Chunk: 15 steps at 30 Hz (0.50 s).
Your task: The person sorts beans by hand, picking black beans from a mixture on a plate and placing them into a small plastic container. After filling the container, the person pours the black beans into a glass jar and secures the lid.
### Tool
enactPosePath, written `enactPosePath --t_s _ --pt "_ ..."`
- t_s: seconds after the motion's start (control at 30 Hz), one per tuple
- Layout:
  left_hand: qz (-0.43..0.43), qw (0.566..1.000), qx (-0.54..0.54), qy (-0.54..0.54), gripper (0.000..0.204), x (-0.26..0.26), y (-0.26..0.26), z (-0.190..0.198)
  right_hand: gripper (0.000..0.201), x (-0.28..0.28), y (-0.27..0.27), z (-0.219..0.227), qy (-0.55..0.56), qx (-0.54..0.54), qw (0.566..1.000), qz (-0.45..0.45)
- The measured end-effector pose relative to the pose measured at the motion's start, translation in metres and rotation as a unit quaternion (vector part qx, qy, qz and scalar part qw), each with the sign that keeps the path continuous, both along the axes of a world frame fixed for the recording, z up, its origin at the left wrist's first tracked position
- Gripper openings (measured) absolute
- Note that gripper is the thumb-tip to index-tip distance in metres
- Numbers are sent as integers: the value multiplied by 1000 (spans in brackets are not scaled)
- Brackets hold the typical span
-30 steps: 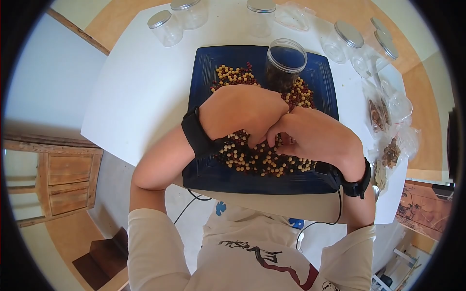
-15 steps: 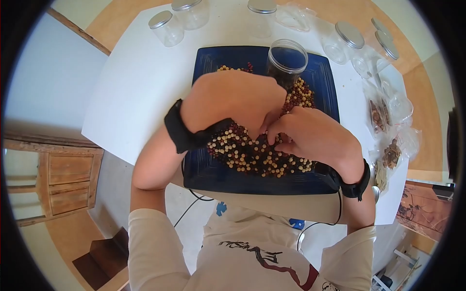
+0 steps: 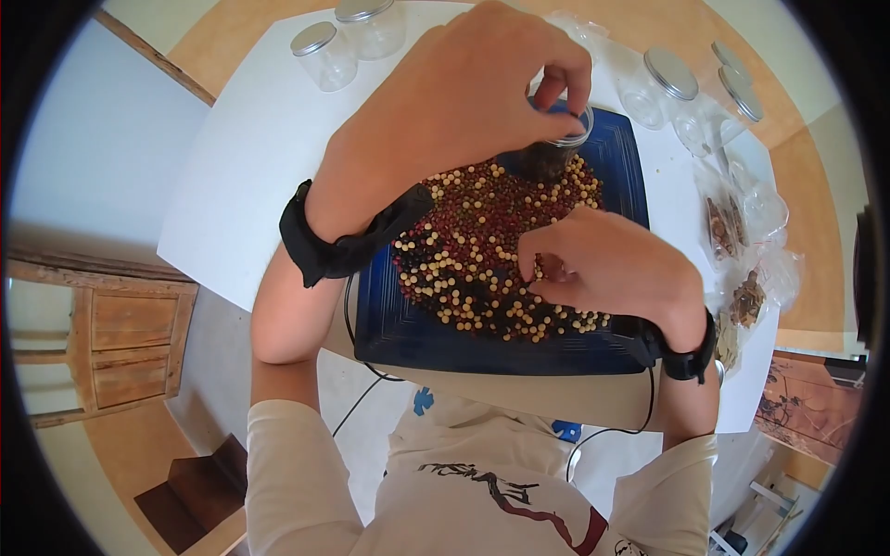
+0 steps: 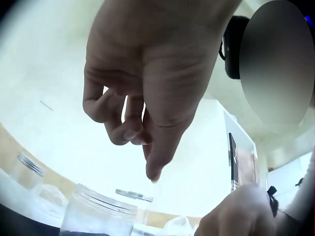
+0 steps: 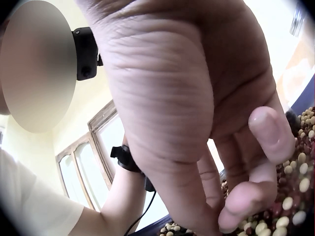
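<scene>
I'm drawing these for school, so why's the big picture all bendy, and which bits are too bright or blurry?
Head view: looks like a wide fisheye lens, bowing the white table inside black corners; left wrist view: the background is nearly washed out white, so the left grip looks dark against it; right wrist view: glaring white near the top right, with a blurred oval at the left.

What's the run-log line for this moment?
left hand: above open jar | right hand: over mixed beans | jar: standing on blue tray, dark contents | held items: cannot tell
</scene>
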<state>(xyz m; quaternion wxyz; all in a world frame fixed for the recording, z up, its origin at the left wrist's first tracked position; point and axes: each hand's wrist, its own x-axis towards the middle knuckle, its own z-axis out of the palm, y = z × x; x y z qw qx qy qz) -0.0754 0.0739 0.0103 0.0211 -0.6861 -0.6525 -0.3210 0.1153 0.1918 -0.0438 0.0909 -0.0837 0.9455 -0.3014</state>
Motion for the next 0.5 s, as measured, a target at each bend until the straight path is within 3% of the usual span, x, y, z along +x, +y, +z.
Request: enactPosePath --t_s 0.1,0.2,0.27,0.33,0.4,0.5 --pt "8 998 32 -62 21 -1 2 1 8 -2 7 23 -35 -87 994 -55" --pt "16 996 27 -89 23 -10 8 -10 8 0 14 50 -12 -81 989 -120" --pt "31 995 34 -91 25 -9 7 -6 9 1 19 45 23 -86 982 -168" --pt "43 994 40 -92 26 -5 6 0 11 -1 26 39 179 -36 958 -222" --pt "98 989 -13 -108 28 4 3 9 12 -2 28 39 182 -45 952 -240" --pt "109 984 -65 -122 28 10 -3 22 10 -1 28 41 141 -30 958 -249"
